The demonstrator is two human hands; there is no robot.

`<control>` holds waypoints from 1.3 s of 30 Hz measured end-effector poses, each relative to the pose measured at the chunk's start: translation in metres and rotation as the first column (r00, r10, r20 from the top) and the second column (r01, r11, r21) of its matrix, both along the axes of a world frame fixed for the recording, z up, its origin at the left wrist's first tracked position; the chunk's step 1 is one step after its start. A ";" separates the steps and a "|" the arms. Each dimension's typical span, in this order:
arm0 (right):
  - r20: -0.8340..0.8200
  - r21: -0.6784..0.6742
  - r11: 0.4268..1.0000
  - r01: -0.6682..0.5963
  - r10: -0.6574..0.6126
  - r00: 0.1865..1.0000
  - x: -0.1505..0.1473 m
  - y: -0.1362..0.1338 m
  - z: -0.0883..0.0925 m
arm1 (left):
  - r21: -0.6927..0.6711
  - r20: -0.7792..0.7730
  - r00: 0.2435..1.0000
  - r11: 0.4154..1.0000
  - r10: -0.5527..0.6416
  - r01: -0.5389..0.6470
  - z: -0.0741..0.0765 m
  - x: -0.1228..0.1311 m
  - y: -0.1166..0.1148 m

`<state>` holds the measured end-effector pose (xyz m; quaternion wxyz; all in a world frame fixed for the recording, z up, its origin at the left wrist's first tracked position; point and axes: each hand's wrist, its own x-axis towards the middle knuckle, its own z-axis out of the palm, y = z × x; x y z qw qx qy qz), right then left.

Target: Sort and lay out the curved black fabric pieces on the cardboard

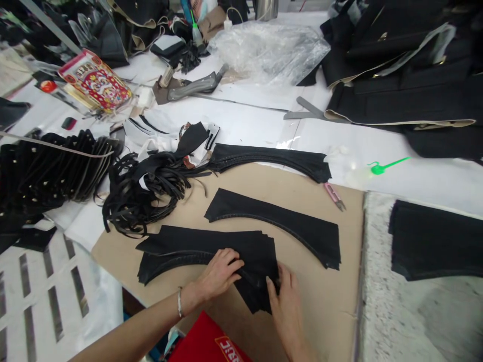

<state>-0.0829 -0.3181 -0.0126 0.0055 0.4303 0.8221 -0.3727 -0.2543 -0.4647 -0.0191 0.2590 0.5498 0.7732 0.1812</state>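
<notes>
A loose pile of curved black fabric pieces (237, 244) lies on the brown board in front of me. My left hand (221, 274) rests at the pile's lower middle edge, with its fingers bent and closed on the top piece. At the right end, my right hand (285, 301) grips the edge, thumb over the cloth and fingers partly hidden at the side. Just beyond the pile is a separate curved black piece (279, 221). Another stack of curved black pieces (267, 157) lies farther back, with pink thread snips (334, 196) by its right end.
Black strips (147, 186) lie tangled at the left, near a row of black studded parts (56, 166). A green-tipped bottle (377, 170) is at the back right. More black pieces (437, 241) rest on a pale slab at right. Plastic wrap (271, 50) is behind.
</notes>
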 end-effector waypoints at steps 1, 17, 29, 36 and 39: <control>0.013 -0.038 0.999 0.032 -0.031 0.999 0.000 -0.003 0.000 | 0.004 -0.009 1.000 1.000 -0.008 0.008 0.000 0.001 0.000; -0.008 -0.466 0.824 0.322 -0.367 0.930 0.065 -0.019 0.019 | 0.208 0.322 0.854 0.850 0.408 -0.485 0.018 0.045 -0.004; 0.119 -0.872 0.347 0.346 -0.536 0.836 -0.051 -0.030 0.051 | 0.385 0.176 0.869 0.780 0.462 -0.493 0.029 0.068 -0.029; 0.009 -0.788 0.588 0.185 -0.289 0.957 -0.063 -0.047 0.053 | -0.091 0.938 0.126 0.583 0.322 -0.807 0.006 0.072 -0.042; -0.024 -0.774 0.619 0.134 -0.239 0.971 -0.061 -0.057 0.061 | -0.332 0.940 -0.315 0.572 0.132 -0.750 0.000 0.064 -0.041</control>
